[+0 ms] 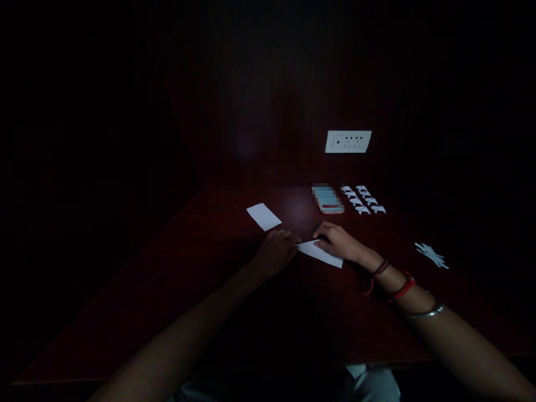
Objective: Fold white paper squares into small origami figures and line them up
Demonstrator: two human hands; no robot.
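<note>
A small white sheet of paper (323,254) lies on the dark wooden table (201,279) in front of me. My left hand (275,251) is curled at the sheet's left corner and pinches it. My right hand (338,241) rests on top of the sheet with fingers bent, pressing it down. Red and dark thread bands and a metal bangle sit on my right wrist.
Another white sheet (263,216) lies to the left, farther back. A phone (329,200) lies beyond my hands, with several small folded white paper shapes (363,200) to its right. More white paper bits (431,255) lie at the right. A white wall socket (348,141) is behind.
</note>
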